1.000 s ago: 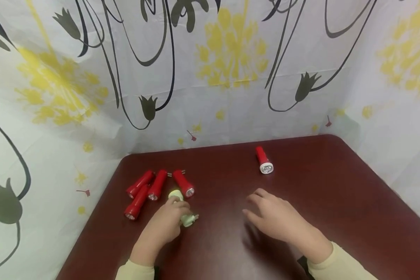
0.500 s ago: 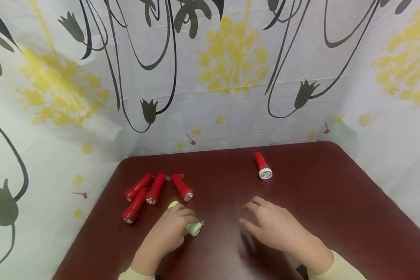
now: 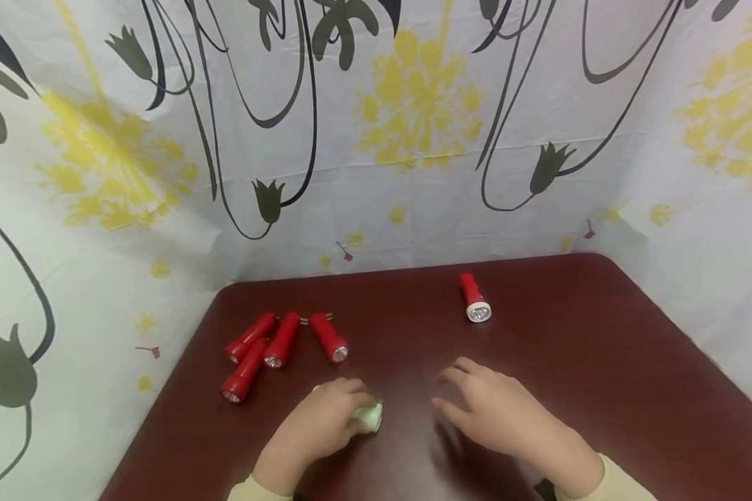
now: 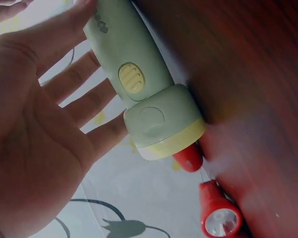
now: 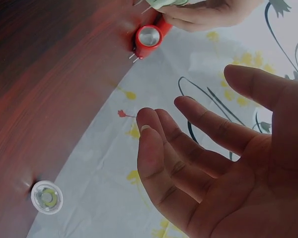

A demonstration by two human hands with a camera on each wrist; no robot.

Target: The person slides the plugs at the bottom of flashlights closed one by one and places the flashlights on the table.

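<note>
My left hand (image 3: 327, 419) grips a pale green flashlight (image 4: 134, 54) between thumb and fingers, close over the table. In the left wrist view its yellow slide switch and yellow-rimmed head show; in the head view the hand covers most of it and only its plug end sticks out on the right. My right hand (image 3: 498, 407) hovers over the table to the right, holding nothing, its fingers loosely bent as the right wrist view shows. Several red flashlights (image 3: 329, 339) lie beyond my left hand, and some have metal plug prongs sticking out at the tail.
A red flashlight with a white head (image 3: 478, 306) lies alone toward the back right of the dark red table (image 3: 401, 306). White cloth (image 3: 351, 181) printed with yellow and grey flowers hangs behind and along both sides of the tabletop.
My left hand has drawn the green flashlight toward the right and nearer to me, away from the red flashlights. My right hand has stayed in nearly the same place.
</note>
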